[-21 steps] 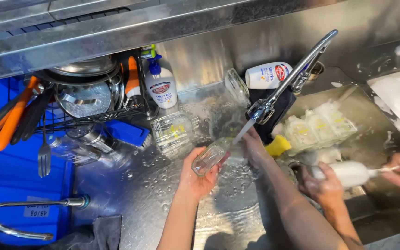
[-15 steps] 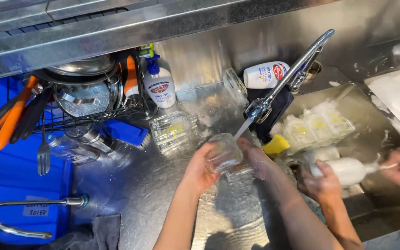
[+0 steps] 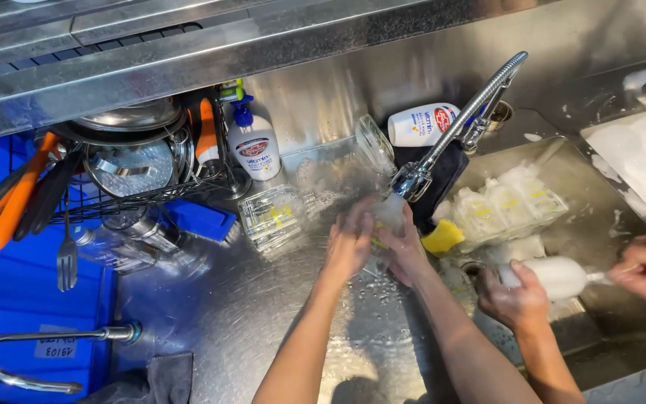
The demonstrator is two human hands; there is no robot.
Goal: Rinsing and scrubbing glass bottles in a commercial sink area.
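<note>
Forearms rise from the near edge across the wet steel counter (image 3: 248, 314) to the middle of the scene, where both hands meet around a clear glass (image 3: 387, 217). The left hand (image 3: 350, 243) cups the glass from the left, fingers curled against it; the right hand (image 3: 405, 251) wraps it from the right, so the glass sits gripped between the two palms, directly under the faucet (image 3: 454, 123) head, with water splashing below. Just right of the hands lies a yellow sponge (image 3: 443, 236) at the sink (image 3: 622, 299) edge. Further right, another person's hands (image 3: 517, 299) hold a foamy white glass over the sink. Left of the held glass, a ribbed tumbler (image 3: 272, 215) lies on the counter. On the far left, a fork (image 3: 66, 258) hangs from a wire rack (image 3: 136, 196) holding metal lids. At the far wall stands a soap pump bottle (image 3: 253, 146), and a white bottle (image 3: 420, 124) lies on its side behind the faucet.
</note>
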